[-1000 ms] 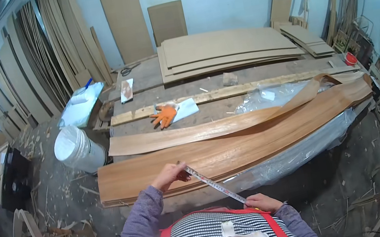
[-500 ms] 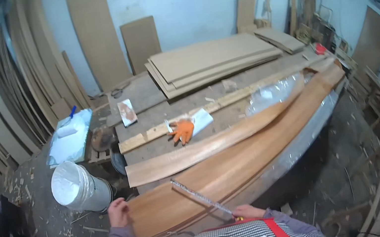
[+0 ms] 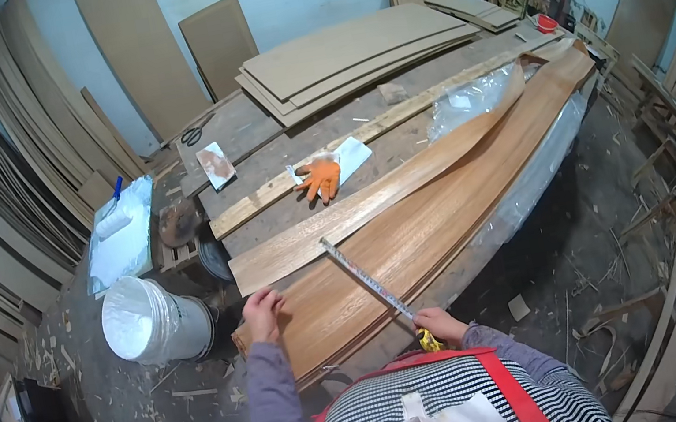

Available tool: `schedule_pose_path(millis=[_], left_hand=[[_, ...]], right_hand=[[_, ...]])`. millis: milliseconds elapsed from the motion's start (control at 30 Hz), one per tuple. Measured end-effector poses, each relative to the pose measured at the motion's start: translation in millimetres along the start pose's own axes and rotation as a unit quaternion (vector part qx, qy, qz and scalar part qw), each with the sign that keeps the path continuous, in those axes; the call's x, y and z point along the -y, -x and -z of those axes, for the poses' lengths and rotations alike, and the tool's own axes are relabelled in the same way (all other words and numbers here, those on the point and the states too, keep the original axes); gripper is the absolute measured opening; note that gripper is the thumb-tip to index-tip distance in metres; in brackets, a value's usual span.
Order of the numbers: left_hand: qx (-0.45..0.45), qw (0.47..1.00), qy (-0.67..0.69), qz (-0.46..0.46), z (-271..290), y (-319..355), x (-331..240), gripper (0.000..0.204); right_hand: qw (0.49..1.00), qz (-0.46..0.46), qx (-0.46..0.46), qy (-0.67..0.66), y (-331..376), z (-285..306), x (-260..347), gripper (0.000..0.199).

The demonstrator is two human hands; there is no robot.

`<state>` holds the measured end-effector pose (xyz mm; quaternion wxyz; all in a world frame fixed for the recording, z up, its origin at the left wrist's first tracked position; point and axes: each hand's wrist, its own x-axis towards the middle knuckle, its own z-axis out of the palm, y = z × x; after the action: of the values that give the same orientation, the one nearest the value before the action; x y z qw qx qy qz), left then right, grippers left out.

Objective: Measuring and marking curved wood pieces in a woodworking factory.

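Observation:
My right hand (image 3: 444,325) is closed around a tape measure (image 3: 428,340) with a yellow case, close to my body. Its pale blade (image 3: 371,284) is pulled out at a slant across a stack of long brown wood veneer sheets (image 3: 440,234), and the tip reaches the sheets' far edge. Over the left end of that stack is my left hand (image 3: 263,315), its fingers curled and pressed together; whatever they may hold is hidden. Behind it lies a narrower veneer strip (image 3: 307,241), its right part curling up against the wider sheets.
Clear plastic film (image 3: 472,103) lies beyond the veneer. An orange glove (image 3: 320,180) rests by a long wooden batten (image 3: 261,206), with stacked boards (image 3: 355,47) farther back. To the left stand a white bucket (image 3: 187,326) and a paint roller (image 3: 115,217) on a white-smeared board.
My left hand has moved from beside the veneer's left end to over it, farther from my body. The tape measure remains in my right hand. The whole view has tilted downward.

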<state>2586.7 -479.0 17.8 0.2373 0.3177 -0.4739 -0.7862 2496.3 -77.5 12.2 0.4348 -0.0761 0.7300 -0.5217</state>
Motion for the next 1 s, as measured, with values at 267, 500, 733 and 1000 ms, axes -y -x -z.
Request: schedule_pose_path(millis=[267,500,733,1000], left_hand=[[0.057,0.895,-0.410,-0.166,-70,-12,39,0.013],[0.109,0.736,-0.602,-0.289,-89,-5,38,0.029],[0.122,0.709,-0.638,-0.274,-84,-10,41,0.045],[0.143,0.667,-0.670,-0.293,-90,1,35,0.057]], right_hand=[[0.997,0.010,-0.045,-0.070,10,-5,-32,0.026],[0.998,-0.004,-0.001,-0.070,15,-9,-34,0.025],[0.990,-0.090,0.059,-0.088,18,-25,-33,0.021],[0.955,-0.117,0.085,-0.259,20,-59,-21,0.020]])
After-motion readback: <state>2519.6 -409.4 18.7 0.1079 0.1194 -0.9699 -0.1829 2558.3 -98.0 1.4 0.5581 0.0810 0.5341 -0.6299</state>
